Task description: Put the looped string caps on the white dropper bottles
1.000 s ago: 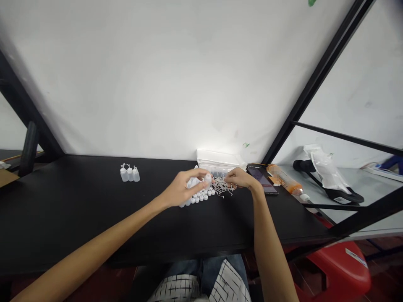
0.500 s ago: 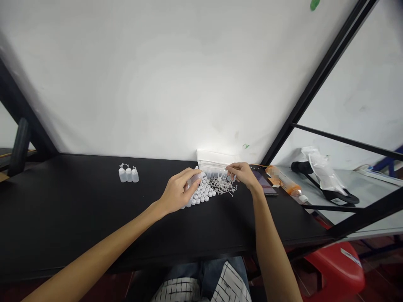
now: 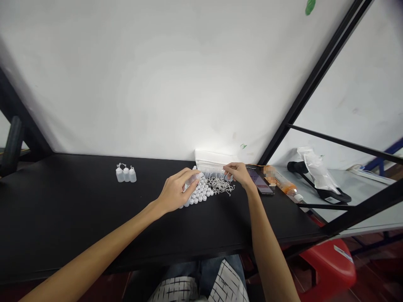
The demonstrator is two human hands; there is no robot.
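In the head view, the left hand [image 3: 176, 191] has its grip clamped on a small translucent bottle [image 3: 192, 179], above the left side of a cluster of white-capped bottles [image 3: 201, 193] on the worktop [image 3: 78, 205]. The right hand [image 3: 238, 173] brings thumb and finger close together beside pale cords [image 3: 221, 185]; whether that grip pinches anything, I cannot tell. White packets [image 3: 214, 159] lie at the worktop's back edge. Three bottles [image 3: 126, 174] stand near that edge, well left; a phone [image 3: 262, 183] lies towards the right edge.
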